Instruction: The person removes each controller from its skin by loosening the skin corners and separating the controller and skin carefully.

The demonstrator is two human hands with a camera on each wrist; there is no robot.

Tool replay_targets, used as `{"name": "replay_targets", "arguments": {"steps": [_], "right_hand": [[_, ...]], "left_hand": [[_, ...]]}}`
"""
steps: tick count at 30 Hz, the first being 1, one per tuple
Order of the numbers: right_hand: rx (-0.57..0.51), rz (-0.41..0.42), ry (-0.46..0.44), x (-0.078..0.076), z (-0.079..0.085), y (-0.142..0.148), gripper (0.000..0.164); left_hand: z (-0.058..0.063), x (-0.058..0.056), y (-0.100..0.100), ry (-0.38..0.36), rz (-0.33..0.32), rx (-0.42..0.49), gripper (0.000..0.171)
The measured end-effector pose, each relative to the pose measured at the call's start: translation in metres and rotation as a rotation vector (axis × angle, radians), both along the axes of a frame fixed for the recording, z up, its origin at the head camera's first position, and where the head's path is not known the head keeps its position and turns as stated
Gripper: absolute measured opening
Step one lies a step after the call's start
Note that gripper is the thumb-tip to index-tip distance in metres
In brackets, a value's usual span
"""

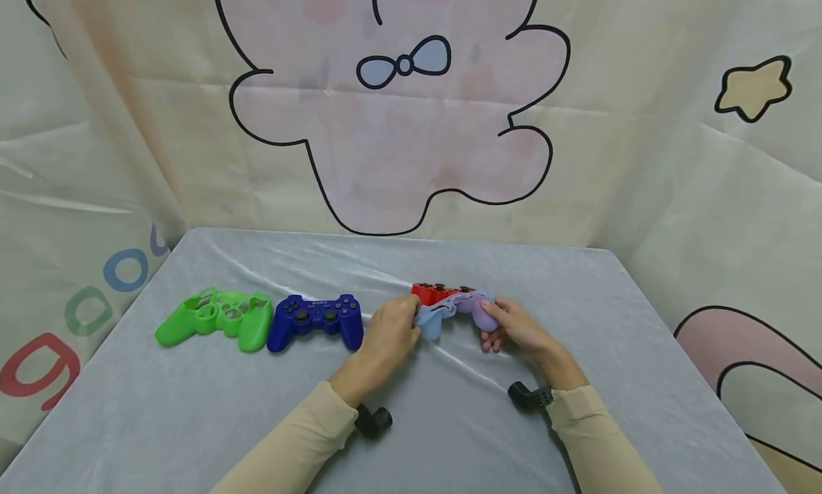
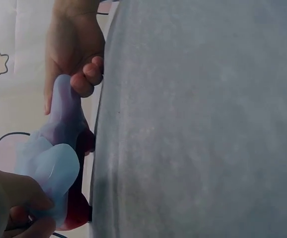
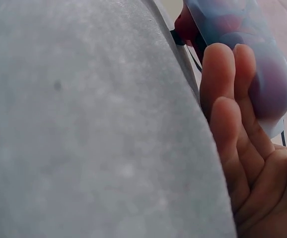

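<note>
A red game controller is partly covered by a soft, translucent blue-purple silicone sleeve. My left hand pinches the sleeve at its left end, where a blue grip part hangs loose in the left wrist view. At the other end, my right hand holds the purple grip, thumb on top and fingers beneath. In the right wrist view that grip looks filled, with reddish colour showing through. Much of the controller is hidden behind the sleeve and the left hand.
Left of my hands lies a blue Sony game controller, close beside a green silicone controller sleeve. Both rest on the grey cloth-covered table. A printed curtain hangs behind the table's far edge.
</note>
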State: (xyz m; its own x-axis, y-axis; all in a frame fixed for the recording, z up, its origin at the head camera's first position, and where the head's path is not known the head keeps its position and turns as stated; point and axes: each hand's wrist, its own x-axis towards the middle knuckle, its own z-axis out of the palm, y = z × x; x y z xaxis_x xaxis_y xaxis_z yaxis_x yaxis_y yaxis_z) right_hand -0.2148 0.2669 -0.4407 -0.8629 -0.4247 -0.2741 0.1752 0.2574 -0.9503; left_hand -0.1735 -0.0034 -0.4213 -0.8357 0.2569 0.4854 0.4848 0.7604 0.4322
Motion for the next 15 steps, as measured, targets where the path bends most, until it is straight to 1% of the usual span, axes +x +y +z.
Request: {"name": "replay_targets", "arguments": {"steps": [2, 3, 6, 7, 10, 13, 15], "right_hand": [[-0.003, 0.000, 0.002, 0.0000, 0.0013, 0.0003, 0.032], [-0.005, 0.001, 0.003, -0.0002, 0.0021, 0.0002, 0.032], [-0.013, -0.003, 0.008, -0.0010, 0.0036, -0.0001, 0.032], [-0.014, -0.002, 0.011, -0.0009, 0.0042, -0.0001, 0.032], [-0.015, -0.008, -0.002, -0.0007, 0.0026, 0.0001, 0.031], [-0.016, -0.007, -0.013, 0.0004, 0.0008, 0.0008, 0.030], [-0.017, -0.006, -0.017, 0.0009, -0.0001, 0.0007, 0.031]], "left_hand": [[0.0013, 0.0008, 0.0006, 0.015, 0.027, -0.005, 0.025], [0.0018, 0.0010, 0.0009, 0.034, 0.044, -0.015, 0.024], [0.0031, 0.0008, 0.0015, 0.088, 0.096, -0.065, 0.023], [0.0032, 0.0005, 0.0016, 0.092, 0.102, -0.080, 0.025], [0.0006, 0.0000, 0.0018, 0.100, 0.085, -0.106, 0.031], [-0.0019, 0.0005, 0.0014, 0.094, 0.049, -0.104, 0.032], [-0.0019, 0.0016, 0.0012, 0.099, 0.038, -0.095, 0.030]]}}
